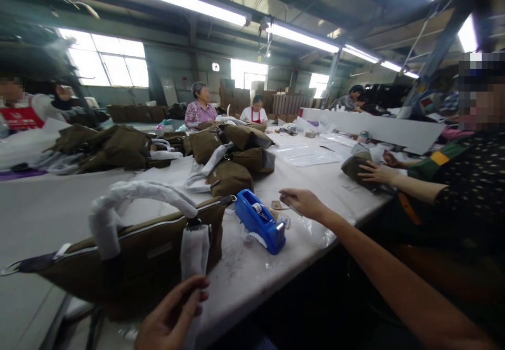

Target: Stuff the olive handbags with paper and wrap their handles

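Observation:
A brown handbag (pixel 158 258) stands at the left front of the table, its arched handle (pixel 136 189) wrapped in white paper. From a ring on the bag hangs a white-wrapped strap (pixel 195 252). My left hand (pixel 173 313) is closed at the lower part of this strap, with fingers curled against it. My right hand (pixel 305 204) is held over the table beyond the tape dispenser, its fingertips pinched; what is between them is too small to make out. The blue tape dispenser (pixel 260 221) sits between my hands, right of the bag. Small cards (pixel 281 214) lie beside it, below my right hand.
More brown bags (pixel 229 152) are piled across the table with wrapped handles. At right, a co-worker's hands (pixel 376 172) rest on another bag (pixel 355 168). Clear plastic sheets (pixel 307 154) lie farther back. Other people sit across the table. The table's front edge runs diagonally below my right arm.

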Action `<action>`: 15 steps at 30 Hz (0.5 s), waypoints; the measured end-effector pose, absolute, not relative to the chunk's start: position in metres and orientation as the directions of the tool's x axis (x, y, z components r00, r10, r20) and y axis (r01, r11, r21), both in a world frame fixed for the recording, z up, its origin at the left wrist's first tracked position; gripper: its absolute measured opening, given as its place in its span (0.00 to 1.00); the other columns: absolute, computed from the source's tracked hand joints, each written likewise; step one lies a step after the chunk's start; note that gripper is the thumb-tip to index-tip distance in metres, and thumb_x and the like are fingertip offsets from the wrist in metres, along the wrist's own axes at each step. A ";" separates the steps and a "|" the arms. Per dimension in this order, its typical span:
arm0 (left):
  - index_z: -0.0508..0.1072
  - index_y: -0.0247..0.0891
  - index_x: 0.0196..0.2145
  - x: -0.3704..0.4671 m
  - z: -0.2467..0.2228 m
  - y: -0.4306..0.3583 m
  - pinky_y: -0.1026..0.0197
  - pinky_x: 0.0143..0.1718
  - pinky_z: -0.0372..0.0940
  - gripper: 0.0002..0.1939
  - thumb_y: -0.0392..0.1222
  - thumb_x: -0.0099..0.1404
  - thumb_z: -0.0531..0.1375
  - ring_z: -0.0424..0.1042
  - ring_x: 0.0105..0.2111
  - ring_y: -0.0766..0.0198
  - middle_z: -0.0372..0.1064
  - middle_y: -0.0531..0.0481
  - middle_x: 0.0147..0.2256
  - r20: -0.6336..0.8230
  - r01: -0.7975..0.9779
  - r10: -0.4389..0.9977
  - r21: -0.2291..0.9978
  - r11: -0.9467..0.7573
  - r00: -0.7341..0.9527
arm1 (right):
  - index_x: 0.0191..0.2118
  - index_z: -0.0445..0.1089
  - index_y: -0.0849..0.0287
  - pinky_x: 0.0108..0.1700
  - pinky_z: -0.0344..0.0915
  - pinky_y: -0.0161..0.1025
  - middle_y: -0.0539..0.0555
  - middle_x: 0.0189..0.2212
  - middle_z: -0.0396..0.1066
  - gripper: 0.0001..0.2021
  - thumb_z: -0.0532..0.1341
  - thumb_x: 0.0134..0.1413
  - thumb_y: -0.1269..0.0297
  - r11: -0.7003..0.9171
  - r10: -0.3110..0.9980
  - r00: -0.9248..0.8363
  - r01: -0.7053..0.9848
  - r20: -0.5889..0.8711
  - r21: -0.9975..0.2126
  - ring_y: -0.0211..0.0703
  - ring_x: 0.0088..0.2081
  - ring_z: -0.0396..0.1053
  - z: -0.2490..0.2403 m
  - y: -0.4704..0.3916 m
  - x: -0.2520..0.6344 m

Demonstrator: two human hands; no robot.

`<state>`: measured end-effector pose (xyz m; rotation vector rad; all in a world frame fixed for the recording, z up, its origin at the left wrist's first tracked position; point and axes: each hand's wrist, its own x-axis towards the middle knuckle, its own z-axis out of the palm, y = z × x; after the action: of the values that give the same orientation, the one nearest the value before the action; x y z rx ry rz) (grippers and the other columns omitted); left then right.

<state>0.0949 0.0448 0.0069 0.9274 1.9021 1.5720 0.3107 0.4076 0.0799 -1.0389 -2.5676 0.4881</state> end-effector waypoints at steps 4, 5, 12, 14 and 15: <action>0.77 0.37 0.52 0.119 0.028 0.085 0.65 0.25 0.72 0.30 0.63 0.63 0.62 0.79 0.36 0.57 0.77 0.38 0.49 -0.061 -0.032 0.921 0.998 0.052 -0.386 | 0.52 0.77 0.54 0.50 0.71 0.38 0.51 0.47 0.79 0.17 0.57 0.62 0.61 0.658 0.571 -0.817 0.399 0.078 -0.639 0.46 0.45 0.76 0.113 0.363 0.308; 0.73 0.35 0.57 0.125 0.032 0.097 0.66 0.22 0.70 0.34 0.64 0.62 0.62 0.78 0.35 0.58 0.74 0.35 0.53 -0.062 -0.090 0.935 0.995 0.032 -0.350 | 0.52 0.77 0.55 0.49 0.71 0.39 0.51 0.47 0.79 0.17 0.58 0.61 0.60 0.618 0.522 -0.852 0.344 0.042 -0.706 0.47 0.45 0.76 0.118 0.350 0.306; 0.55 0.40 0.70 0.132 0.061 0.123 0.69 0.24 0.62 0.46 0.51 0.59 0.69 0.68 0.29 0.72 0.65 0.36 0.62 0.055 -0.179 0.951 0.977 -0.114 -0.303 | 0.51 0.77 0.53 0.38 0.68 0.33 0.49 0.38 0.78 0.16 0.60 0.61 0.59 0.588 0.323 -0.941 0.286 -0.105 -0.757 0.43 0.39 0.74 0.126 0.270 0.290; 0.68 0.39 0.63 0.129 0.066 0.115 0.68 0.26 0.62 0.37 0.46 0.58 0.70 0.64 0.26 0.72 0.75 0.43 0.50 0.122 -0.037 0.925 0.989 -0.145 -0.361 | 0.49 0.78 0.53 0.39 0.67 0.33 0.49 0.37 0.78 0.14 0.59 0.63 0.58 0.591 0.259 -0.957 0.265 -0.132 -0.762 0.43 0.39 0.73 0.126 0.256 0.284; 0.73 0.38 0.58 0.127 0.067 0.110 0.67 0.27 0.62 0.30 0.47 0.59 0.69 0.63 0.25 0.72 0.78 0.46 0.41 0.133 0.013 0.913 0.990 -0.139 -0.386 | 0.49 0.78 0.53 0.41 0.67 0.33 0.49 0.38 0.78 0.14 0.59 0.63 0.57 0.577 0.227 -0.964 0.250 -0.141 -0.778 0.43 0.40 0.73 0.126 0.251 0.281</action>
<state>0.1269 0.1101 0.0667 1.0870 1.4156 1.6144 0.2806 0.2510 0.1258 -0.4247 -2.8126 1.3943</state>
